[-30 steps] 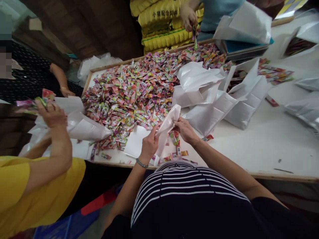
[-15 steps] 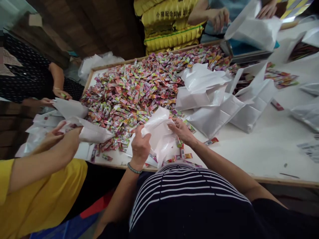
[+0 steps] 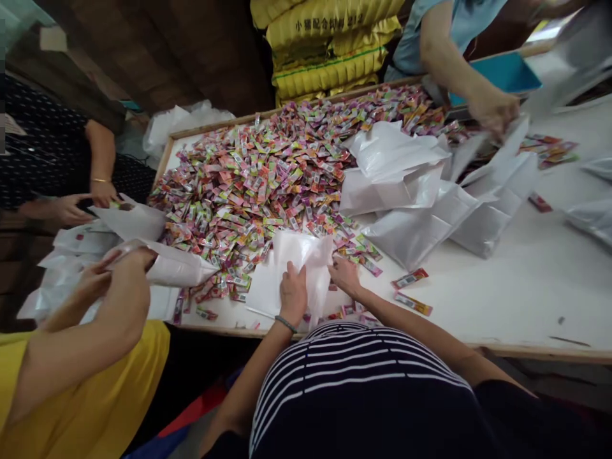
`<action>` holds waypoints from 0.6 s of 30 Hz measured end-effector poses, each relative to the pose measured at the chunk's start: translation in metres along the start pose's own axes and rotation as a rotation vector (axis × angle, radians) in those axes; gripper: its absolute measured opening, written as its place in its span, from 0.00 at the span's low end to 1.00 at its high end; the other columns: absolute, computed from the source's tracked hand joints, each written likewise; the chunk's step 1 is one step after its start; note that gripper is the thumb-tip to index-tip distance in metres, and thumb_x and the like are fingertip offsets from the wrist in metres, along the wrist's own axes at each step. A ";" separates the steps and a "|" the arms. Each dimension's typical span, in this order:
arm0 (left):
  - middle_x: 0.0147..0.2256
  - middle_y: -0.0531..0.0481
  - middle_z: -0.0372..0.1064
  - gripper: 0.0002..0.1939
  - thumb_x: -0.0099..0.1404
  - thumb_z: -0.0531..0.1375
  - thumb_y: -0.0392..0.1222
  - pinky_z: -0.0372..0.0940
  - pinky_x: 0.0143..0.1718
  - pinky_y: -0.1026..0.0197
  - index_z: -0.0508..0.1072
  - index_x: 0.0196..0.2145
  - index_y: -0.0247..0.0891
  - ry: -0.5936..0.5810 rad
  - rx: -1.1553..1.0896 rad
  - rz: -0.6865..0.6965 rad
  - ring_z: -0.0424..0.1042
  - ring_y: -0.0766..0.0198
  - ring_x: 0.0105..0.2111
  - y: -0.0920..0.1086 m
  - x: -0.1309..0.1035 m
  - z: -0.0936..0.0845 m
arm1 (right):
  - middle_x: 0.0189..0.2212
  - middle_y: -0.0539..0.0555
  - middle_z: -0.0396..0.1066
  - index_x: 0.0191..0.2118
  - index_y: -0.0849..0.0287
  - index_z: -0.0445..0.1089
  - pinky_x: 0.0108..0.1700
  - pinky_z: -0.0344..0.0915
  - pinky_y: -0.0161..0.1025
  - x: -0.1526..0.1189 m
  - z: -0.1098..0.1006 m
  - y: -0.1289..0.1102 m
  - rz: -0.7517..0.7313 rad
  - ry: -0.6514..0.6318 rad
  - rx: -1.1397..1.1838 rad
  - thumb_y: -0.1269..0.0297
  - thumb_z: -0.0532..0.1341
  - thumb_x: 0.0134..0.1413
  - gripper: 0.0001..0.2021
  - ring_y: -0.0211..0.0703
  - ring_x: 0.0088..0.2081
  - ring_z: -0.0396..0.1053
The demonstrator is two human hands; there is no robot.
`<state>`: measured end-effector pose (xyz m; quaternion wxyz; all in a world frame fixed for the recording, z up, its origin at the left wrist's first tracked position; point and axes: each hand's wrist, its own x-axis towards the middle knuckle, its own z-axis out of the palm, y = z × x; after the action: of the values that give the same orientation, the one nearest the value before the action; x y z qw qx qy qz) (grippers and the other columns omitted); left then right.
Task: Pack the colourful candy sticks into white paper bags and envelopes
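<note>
Low in the middle of the head view, a white bag (image 3: 301,247) lies near the table's front edge, over other flat white sheets or bags (image 3: 261,287). My left hand (image 3: 293,293) is closed on its near part, fingers pinching the material. At the bag's right edge is my right hand (image 3: 345,275), its fingers bent together against the edge; whatever they pinch is too small to make out. A large heap of small colourful sachets (image 3: 258,172) spreads beyond both hands, and a few sachets lie beside my right wrist.
Filled white bags (image 3: 406,217) stand to the right. Two people work at the left with white bags (image 3: 179,264). Across the table a person's hand (image 3: 495,111) reaches into a bag beside a blue tray (image 3: 507,73). Yellow sacks (image 3: 329,51) are stacked behind.
The bag between my hands has been lowered and flattened. My left hand has moved right, and my right hand slightly down. The person across has reached down to a standing bag, uncovering the blue tray.
</note>
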<state>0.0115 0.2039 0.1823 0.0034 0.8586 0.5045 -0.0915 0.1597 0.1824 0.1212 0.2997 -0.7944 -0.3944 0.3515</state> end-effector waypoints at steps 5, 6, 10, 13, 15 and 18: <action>0.60 0.35 0.59 0.27 0.66 0.44 0.27 0.72 0.37 0.56 0.64 0.60 0.39 -0.198 -0.072 -0.088 0.76 0.58 0.36 -0.003 0.015 0.016 | 0.25 0.54 0.72 0.31 0.59 0.69 0.34 0.60 0.37 0.003 -0.016 0.064 0.102 0.022 -0.024 0.58 0.50 0.57 0.13 0.44 0.31 0.70; 0.62 0.35 0.55 0.28 0.65 0.45 0.26 0.72 0.35 0.57 0.63 0.60 0.38 -0.177 -0.099 -0.113 0.76 0.59 0.35 -0.011 0.015 0.010 | 0.28 0.56 0.74 0.33 0.59 0.70 0.35 0.62 0.38 0.003 -0.020 0.075 0.141 0.032 -0.025 0.54 0.50 0.57 0.16 0.46 0.33 0.71; 0.66 0.33 0.46 0.29 0.61 0.47 0.24 0.71 0.29 0.58 0.63 0.60 0.32 0.072 -0.142 -0.324 0.76 0.54 0.41 -0.060 0.006 -0.033 | 0.47 0.71 0.70 0.49 0.66 0.68 0.45 0.64 0.46 0.025 -0.011 0.099 0.459 0.147 -0.036 0.41 0.57 0.49 0.32 0.61 0.49 0.68; 0.67 0.36 0.46 0.28 0.64 0.48 0.28 0.70 0.25 0.56 0.63 0.61 0.34 0.217 -0.021 -0.445 0.76 0.50 0.40 -0.085 -0.002 -0.058 | 0.56 0.76 0.61 0.59 0.69 0.60 0.55 0.59 0.48 0.077 0.022 0.070 0.407 0.232 0.085 0.41 0.61 0.46 0.41 0.64 0.59 0.60; 0.67 0.38 0.44 0.31 0.64 0.46 0.28 0.68 0.21 0.57 0.60 0.64 0.38 0.153 0.045 -0.480 0.76 0.55 0.32 -0.088 -0.003 -0.054 | 0.60 0.75 0.57 0.63 0.70 0.53 0.59 0.55 0.48 0.126 0.043 0.030 0.283 0.241 0.197 0.43 0.62 0.45 0.45 0.62 0.62 0.55; 0.68 0.38 0.40 0.37 0.60 0.45 0.23 0.66 0.20 0.61 0.55 0.66 0.41 -0.081 0.016 -0.432 0.73 0.65 0.24 -0.083 0.005 -0.015 | 0.64 0.73 0.51 0.68 0.69 0.39 0.61 0.52 0.48 0.206 0.060 -0.043 0.195 0.247 0.293 0.40 0.63 0.43 0.55 0.59 0.64 0.51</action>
<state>-0.0558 0.2499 0.2033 -0.0027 0.7260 0.6755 -0.1286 0.1849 0.3889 0.0530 0.4225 -0.8137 -0.2208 0.3325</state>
